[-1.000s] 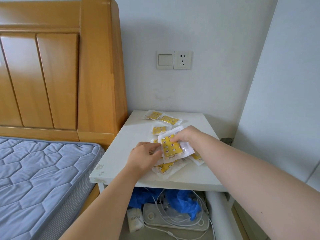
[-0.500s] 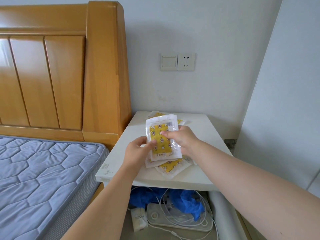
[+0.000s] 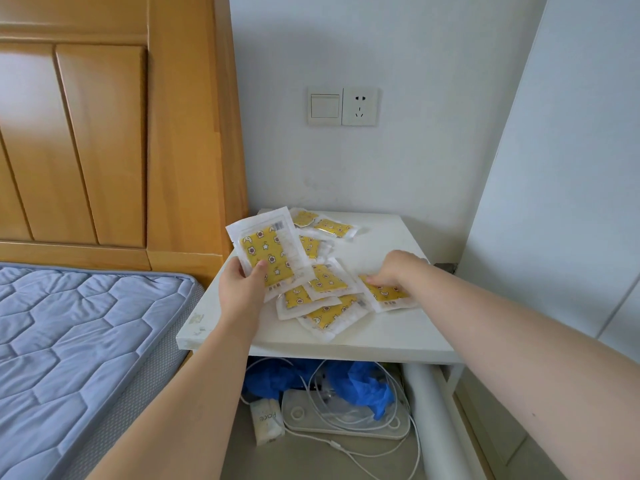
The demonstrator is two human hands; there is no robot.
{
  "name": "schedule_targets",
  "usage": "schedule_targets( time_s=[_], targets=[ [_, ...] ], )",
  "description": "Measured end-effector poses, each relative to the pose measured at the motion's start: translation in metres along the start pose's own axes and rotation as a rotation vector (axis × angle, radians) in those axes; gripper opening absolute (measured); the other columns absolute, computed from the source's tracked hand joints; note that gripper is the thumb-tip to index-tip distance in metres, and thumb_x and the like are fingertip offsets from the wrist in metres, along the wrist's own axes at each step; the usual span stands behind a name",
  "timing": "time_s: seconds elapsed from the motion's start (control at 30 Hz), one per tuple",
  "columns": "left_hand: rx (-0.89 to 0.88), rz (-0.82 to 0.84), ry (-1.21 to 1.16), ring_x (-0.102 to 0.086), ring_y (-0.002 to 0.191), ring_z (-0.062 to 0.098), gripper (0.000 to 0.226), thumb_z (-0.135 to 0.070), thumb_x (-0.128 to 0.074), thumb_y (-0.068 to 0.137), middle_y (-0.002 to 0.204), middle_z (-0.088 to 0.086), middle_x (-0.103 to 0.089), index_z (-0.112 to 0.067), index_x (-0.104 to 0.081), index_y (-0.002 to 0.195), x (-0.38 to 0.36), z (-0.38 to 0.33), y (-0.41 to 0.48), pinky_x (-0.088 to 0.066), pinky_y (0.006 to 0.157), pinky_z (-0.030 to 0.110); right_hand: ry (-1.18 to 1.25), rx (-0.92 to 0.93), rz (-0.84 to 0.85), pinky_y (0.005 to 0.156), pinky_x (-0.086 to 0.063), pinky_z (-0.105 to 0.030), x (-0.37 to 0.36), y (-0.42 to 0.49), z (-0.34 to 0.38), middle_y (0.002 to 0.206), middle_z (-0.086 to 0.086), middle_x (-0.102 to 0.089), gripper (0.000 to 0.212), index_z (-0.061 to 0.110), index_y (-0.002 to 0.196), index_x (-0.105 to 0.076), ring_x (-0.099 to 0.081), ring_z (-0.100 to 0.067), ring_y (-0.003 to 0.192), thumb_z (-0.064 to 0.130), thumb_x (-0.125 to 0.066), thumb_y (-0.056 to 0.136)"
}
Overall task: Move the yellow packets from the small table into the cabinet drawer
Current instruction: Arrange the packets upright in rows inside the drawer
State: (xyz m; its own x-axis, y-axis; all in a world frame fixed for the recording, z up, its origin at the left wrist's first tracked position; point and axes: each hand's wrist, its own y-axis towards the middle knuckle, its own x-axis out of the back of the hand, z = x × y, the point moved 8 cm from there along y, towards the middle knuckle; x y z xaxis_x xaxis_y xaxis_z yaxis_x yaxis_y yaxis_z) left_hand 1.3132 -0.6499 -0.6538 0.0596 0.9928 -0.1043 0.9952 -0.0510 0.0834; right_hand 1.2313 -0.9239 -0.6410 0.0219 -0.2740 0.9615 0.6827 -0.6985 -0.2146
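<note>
Yellow packets (image 3: 325, 284) lie overlapping on the white worktop (image 3: 381, 330). They look light, limp and slick in their clear sleeves, and are probably best pinched by a sealed edge. My left hand (image 3: 242, 289) grips a raised packet (image 3: 268, 252) at its near end, thumb across the front. My right hand (image 3: 394, 270) curls onto the rightmost packet (image 3: 386, 294); whether it has a grip I cannot tell.
</note>
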Motion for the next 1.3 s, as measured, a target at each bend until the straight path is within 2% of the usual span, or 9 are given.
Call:
schedule_targets(
  time_s=[0.07,0.2,0.33,0.5,0.63,0.73,0.83,0.93,1.3],
  targets=[
    [-0.006,-0.02,0.017,-0.064,0.089,0.015,0.007,-0.021,-0.056,0.096,0.093,-0.005,-0.065,-0.025,-0.057,0.089,0.0,0.0,0.001,-0.051,0.069,0.028,-0.137,-0.023,0.062,0.102,-0.041,-0.036,-0.001,-0.006,-0.005,0.129,-0.008,-0.053,0.078,0.011,0.127,-0.052,-0.049,-0.031,0.121,0.07,-0.054,0.077],
    [0.007,-0.09,0.039,-0.061,0.091,0.019,0.008,-0.027,-0.05,0.098,0.091,-0.006,-0.061,-0.024,-0.051,0.09,0.005,0.004,0.005,-0.05,0.077,0.033,-0.149,-0.029,0.162,0.102,-0.035,-0.028,0.008,-0.022,-0.008,0.143,-0.01,-0.046,0.064,0.006,0.138,-0.045,-0.046,-0.026,0.129,0.054,-0.035,0.097],
    [0.003,-0.123,0.076,-0.055,0.088,0.018,0.013,-0.03,-0.046,0.099,0.091,-0.004,-0.056,-0.017,-0.048,0.102,0.007,0.004,0.004,-0.043,0.078,0.034,-0.113,0.008,0.134,0.099,-0.038,-0.028,0.015,-0.02,-0.011,0.139,-0.008,-0.05,0.059,0.007,0.133,-0.05,-0.049,-0.026,0.126,0.051,-0.048,0.094],
    [-0.024,-0.108,0.131,-0.053,0.079,0.013,0.016,-0.029,-0.046,0.1,0.086,-0.005,-0.054,-0.014,-0.048,0.098,0.003,0.0,0.001,-0.041,0.068,0.029,0.66,0.016,-0.004,0.098,-0.043,-0.039,0.037,0.003,-0.007,0.123,-0.014,-0.058,0.048,-0.001,0.126,-0.054,-0.055,-0.032,0.117,0.014,-0.07,0.083],
    [-0.029,-0.108,0.142,-0.054,0.077,0.012,0.017,-0.029,-0.046,0.1,0.086,-0.004,-0.056,-0.012,-0.048,0.098,0.002,0.0,0.001,-0.041,0.06,0.024,0.964,-0.023,0.236,0.104,-0.041,-0.044,0.019,0.001,0.032,0.08,-0.006,-0.073,0.013,0.01,0.092,-0.061,-0.06,-0.026,0.113,0.019,-0.068,0.086],
    [-0.038,-0.16,0.149,-0.053,0.077,0.013,0.016,-0.027,-0.045,0.1,0.086,-0.004,-0.054,-0.012,-0.047,0.099,0.006,-0.003,-0.002,-0.039,0.061,0.027,0.719,0.073,0.304,0.109,-0.034,-0.048,0.014,-0.012,0.064,0.124,-0.009,-0.062,0.019,0.011,0.09,-0.057,-0.048,-0.029,0.128,0.027,-0.066,0.089],
    [-0.049,-0.208,0.145,-0.053,0.082,0.016,0.014,-0.025,-0.044,0.101,0.087,-0.005,-0.054,-0.012,-0.046,0.102,0.01,-0.004,-0.004,-0.039,0.07,0.031,0.289,0.226,0.214,0.111,-0.032,-0.042,0.014,-0.033,0.089,0.147,-0.017,-0.039,0.043,0.001,0.133,-0.047,-0.039,-0.033,0.134,0.027,-0.047,0.099],
    [-0.062,-0.186,0.174,-0.054,0.081,0.015,0.013,-0.025,-0.043,0.101,0.09,-0.003,-0.056,-0.012,-0.046,0.102,0.007,-0.004,-0.004,-0.039,0.065,0.028,-0.002,0.243,0.164,0.107,-0.032,-0.036,0.01,-0.051,0.099,0.152,-0.015,-0.031,0.059,0.001,0.145,-0.03,-0.036,-0.031,0.136,0.04,-0.038,0.101],
    [-0.068,-0.108,0.316,-0.056,0.084,0.016,0.009,-0.024,-0.043,0.101,0.097,-0.004,-0.057,-0.016,-0.046,0.103,-0.004,-0.006,-0.003,-0.041,0.055,0.022,-0.098,0.199,0.261,0.106,-0.033,-0.037,-0.004,-0.049,0.102,0.154,-0.015,-0.025,0.072,0.006,0.149,-0.022,-0.034,-0.032,0.137,0.049,-0.044,0.096]
  ],
)
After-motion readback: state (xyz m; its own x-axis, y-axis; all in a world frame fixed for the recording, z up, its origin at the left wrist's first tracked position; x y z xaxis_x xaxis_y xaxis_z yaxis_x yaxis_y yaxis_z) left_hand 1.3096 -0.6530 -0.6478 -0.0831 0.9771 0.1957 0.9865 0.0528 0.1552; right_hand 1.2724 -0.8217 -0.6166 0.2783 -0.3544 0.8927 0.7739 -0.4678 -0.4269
